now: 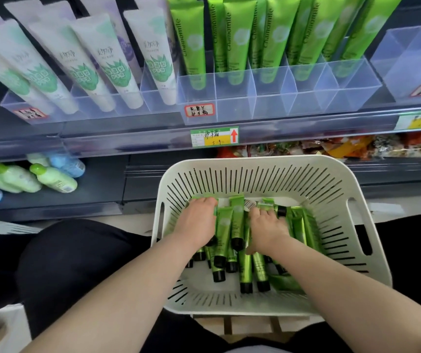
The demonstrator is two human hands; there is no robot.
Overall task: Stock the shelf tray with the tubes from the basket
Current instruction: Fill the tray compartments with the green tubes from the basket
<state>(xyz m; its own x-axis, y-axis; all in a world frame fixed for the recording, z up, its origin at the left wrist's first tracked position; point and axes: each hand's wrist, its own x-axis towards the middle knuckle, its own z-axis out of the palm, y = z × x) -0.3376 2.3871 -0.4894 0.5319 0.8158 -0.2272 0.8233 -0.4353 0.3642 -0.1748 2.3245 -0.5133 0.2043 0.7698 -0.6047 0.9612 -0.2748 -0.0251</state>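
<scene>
The left hand [199, 221] and the right hand [268, 229] are down in the basket [255, 163], each grip closed round a bunch of green tubes [237, 225], and so many slippery ones might slide out before reaching the shelf tray [268, 103].

1. Beyond your left hand [199, 222], you face a dark shelf unit [102, 186].
2. Up and left of that hand, white tubes [112, 59] lean in a clear divided holder [89, 107].
3. Left of it, green and blue bottles [51, 178] sit on a lower shelf.
4. Above your right hand [268, 229], a price label [214, 137] with a red arrow sits on the shelf edge, with colourful packets [331, 146] to its right.
</scene>
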